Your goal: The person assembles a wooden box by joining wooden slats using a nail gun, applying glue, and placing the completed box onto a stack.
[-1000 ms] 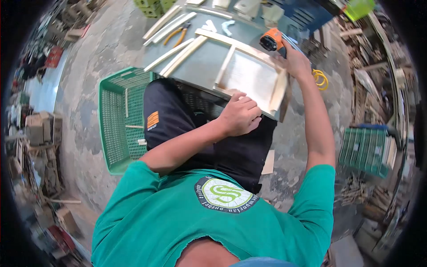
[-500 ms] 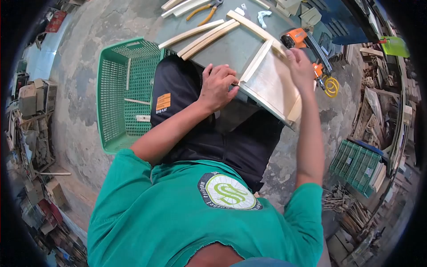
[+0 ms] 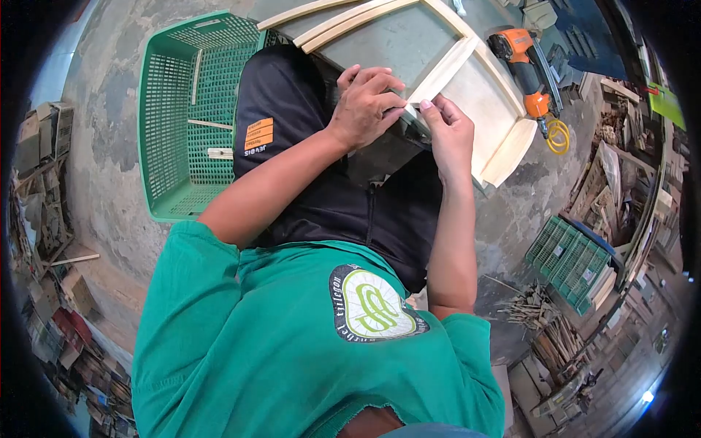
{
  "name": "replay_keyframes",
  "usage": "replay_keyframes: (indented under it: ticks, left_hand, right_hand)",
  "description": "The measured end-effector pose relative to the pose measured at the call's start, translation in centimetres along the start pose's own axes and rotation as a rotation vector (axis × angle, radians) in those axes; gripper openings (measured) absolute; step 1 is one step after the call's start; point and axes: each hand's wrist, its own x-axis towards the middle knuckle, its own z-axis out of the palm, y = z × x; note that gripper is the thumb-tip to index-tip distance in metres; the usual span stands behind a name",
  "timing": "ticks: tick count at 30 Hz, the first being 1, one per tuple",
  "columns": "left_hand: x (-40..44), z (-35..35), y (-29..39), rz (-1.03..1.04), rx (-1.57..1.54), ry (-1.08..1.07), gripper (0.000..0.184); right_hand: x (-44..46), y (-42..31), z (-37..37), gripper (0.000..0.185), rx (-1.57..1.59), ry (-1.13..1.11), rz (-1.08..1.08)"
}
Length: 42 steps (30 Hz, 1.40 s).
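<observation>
Frame of pale wooden strips [image 3: 468,31], partly backed by a white panel [image 3: 491,109], lies on a grey desk [image 3: 383,45], its crossbar [image 3: 447,68] ending near the desk's edge. At that end are the left hand [image 3: 367,106], fingers loosely curled, and the right hand [image 3: 450,137], thumb and forefinger nearly together; whether either grips it cannot be told. Right of the frame: an orange-and-black nail gun [image 3: 522,71]. Left: a green plastic basket [image 3: 157,146]. Concrete floor [image 3: 504,226] opens past the frame's near right corner.

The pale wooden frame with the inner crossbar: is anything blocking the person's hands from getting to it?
Nothing visible does: the left hand and right hand are both at the near side of the frame. The orange-and-black power tool lies off its far side, out of their way.
</observation>
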Motion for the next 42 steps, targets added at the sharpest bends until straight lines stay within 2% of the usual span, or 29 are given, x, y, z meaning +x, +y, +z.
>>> replay_keyframes:
  ticks: [16, 18, 22, 27, 37, 42]
  left_hand:
    - [0.0, 0.1, -0.2, 0.031, -0.006, 0.006, 0.013]
    - [-0.1, -0.1, -0.2, 0.033, 0.021, -0.012, 0.019]
    - [0.1, 0.0, -0.2, 0.047, 0.029, -0.044, 0.021]
    - [0.2, 0.1, 0.0, 0.045, 0.019, -0.016, 0.017]
    - [0.3, 0.5, 0.0, 0.077, 0.026, -0.003, 0.016]
    - [0.4, 0.4, -0.1, 0.075, 0.044, -0.021, 0.010]
  right_hand:
    - [0.3, 0.2, -0.5, 0.031, -0.055, -0.019, 0.004]
    - [0.4, 0.6, -0.5, 0.033, -0.055, -0.029, -0.010]
    - [0.6, 1.0, -0.7, 0.036, -0.103, -0.003, -0.024]
    - [0.8, 1.9, -0.9, 0.044, -0.134, -0.022, -0.035]
    - [1.3, 1.6, -1.3, 0.042, -0.113, -0.044, -0.025]
    - [1.4, 1.7, -1.3, 0.043, -0.120, -0.062, -0.009]
